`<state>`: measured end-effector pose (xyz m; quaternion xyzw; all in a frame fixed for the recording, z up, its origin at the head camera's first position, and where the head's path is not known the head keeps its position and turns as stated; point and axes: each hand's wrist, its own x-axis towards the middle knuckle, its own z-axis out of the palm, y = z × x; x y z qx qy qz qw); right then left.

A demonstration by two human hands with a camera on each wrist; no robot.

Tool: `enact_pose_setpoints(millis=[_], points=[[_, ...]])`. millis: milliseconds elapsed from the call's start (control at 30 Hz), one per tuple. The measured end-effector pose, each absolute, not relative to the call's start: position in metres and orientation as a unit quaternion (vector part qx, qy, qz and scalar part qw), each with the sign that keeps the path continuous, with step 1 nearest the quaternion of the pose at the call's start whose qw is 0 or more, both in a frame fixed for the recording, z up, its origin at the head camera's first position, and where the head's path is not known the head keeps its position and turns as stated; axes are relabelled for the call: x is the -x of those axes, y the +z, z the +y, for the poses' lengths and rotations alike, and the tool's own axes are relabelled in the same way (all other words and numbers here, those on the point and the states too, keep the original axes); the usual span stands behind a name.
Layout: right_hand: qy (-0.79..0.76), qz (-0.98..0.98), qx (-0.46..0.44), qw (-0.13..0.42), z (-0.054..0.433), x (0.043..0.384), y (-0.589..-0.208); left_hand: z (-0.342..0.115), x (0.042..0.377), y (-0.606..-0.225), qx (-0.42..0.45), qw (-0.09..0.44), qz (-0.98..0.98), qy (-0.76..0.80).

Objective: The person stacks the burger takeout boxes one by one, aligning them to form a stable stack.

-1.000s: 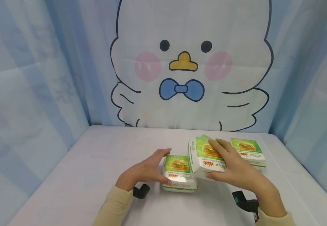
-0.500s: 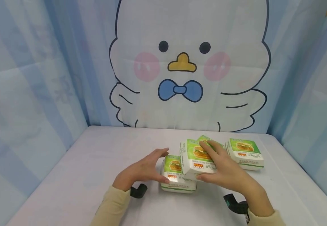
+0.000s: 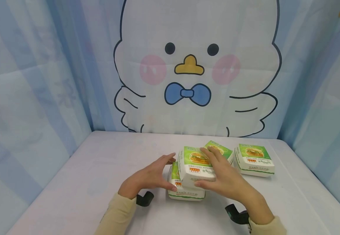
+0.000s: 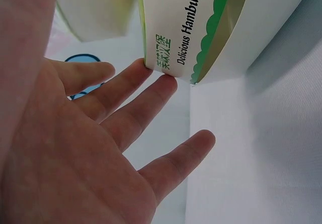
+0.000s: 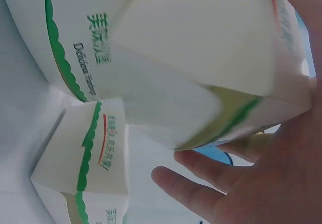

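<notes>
Arching right grip (image 3: 226,179) around box (image 3: 197,162)

lower box (image 3: 185,195): partly hidden by upper box (image 3: 195,164) | chick print (image 3: 197,73): cropped above

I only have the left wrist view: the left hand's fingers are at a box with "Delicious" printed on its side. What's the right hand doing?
Observer: In the head view, the right hand grips an upper box, held over part of the lower box at the left hand. I can't tell whether the two boxes touch.
Operator: Copy. Anything else besides those two?
Observer: Yes, two more of the same kind: a rear box, partly hidden behind the right hand and the upper box, and a far-right box that no hand touches.
</notes>
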<state>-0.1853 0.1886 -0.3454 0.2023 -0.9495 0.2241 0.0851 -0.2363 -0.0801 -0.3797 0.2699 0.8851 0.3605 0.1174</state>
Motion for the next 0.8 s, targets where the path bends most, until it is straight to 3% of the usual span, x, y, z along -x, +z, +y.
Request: enact_pose_setpoints(millis=[333, 800], points=[[0.234, -0.948, -0.189, 0.100, 0.175, 0.187, -0.354, -0.080, 0.237, -0.381, -0.282, 0.112, 0.877, 0.371], [0.253, -0.937, -0.233, 0.059, 0.177, 0.184, -0.352, -0.081, 0.240, -0.383, -0.296, 0.114, 0.862, 0.396]])
